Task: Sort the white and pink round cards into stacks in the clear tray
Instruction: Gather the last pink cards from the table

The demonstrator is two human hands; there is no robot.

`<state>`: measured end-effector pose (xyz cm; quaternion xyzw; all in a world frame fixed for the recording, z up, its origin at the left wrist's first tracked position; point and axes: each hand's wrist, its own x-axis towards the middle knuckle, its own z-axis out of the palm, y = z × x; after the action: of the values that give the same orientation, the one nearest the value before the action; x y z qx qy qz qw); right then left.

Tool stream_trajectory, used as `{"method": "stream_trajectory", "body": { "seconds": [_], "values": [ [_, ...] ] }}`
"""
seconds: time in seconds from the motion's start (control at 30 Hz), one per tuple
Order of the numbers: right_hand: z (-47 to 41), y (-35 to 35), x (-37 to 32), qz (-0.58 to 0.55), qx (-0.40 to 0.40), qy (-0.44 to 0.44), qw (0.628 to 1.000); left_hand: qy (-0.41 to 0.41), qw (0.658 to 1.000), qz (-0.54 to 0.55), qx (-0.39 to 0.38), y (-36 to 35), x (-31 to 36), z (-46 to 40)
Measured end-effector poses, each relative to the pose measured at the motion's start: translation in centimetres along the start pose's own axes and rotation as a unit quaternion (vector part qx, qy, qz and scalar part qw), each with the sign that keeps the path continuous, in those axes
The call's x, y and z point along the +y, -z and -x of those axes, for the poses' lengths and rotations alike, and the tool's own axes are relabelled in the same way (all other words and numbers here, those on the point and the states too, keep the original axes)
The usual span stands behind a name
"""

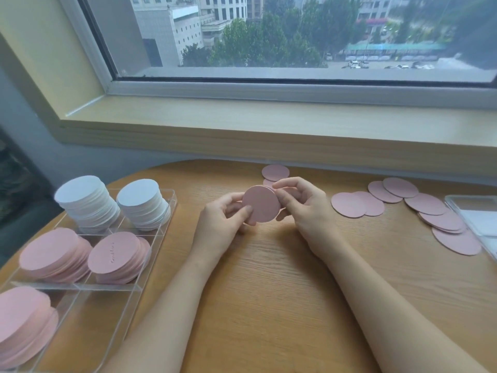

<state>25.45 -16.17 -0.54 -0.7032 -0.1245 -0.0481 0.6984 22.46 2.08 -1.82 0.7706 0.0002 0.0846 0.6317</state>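
We square small pink card bundle above table centre: left hand pinches its lower edge, right hand curls fingers over its top and right rim. Step in hand, we judge: gathering pink cards. Clear tray at 9 o'clock holds 2 white stacks, 3 pink stacks. Loose pink cards at 3 o'clock. Next move calls for carrying bundle left onto pink stack.

Pink cards between both hands
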Motion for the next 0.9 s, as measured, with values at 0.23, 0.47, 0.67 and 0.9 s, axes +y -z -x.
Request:
{"method": "stream_trajectory", "body": {
  "seconds": [0.23, 0.47, 0.67, 0.9],
  "values": [
    [-3.4, 1.1, 2.6, 0.484, 0.026, 0.051, 0.873, 0.002, 0.995, 0.024, 0.093, 0.3, -0.2, -0.2],
    [-4.8, 1.0, 2.7, 0.539, -0.013, 0.0, 0.842, 0.001, 0.992, 0.036, 0.117, 0.4, -0.3, -0.5],
    [-4.7, 0.7, 2.4, 0.572, -0.031, 0.04, 0.819, -0.003, 0.993, 0.045, 0.112, 0.5, -0.1, -0.5],
    [-3.6, 1.1, 1.9, 0.515, -0.004, 0.072, 0.854, -0.006, 0.994, 0.043, 0.097, 0.4, 0.0, -0.4]
  ]
}}
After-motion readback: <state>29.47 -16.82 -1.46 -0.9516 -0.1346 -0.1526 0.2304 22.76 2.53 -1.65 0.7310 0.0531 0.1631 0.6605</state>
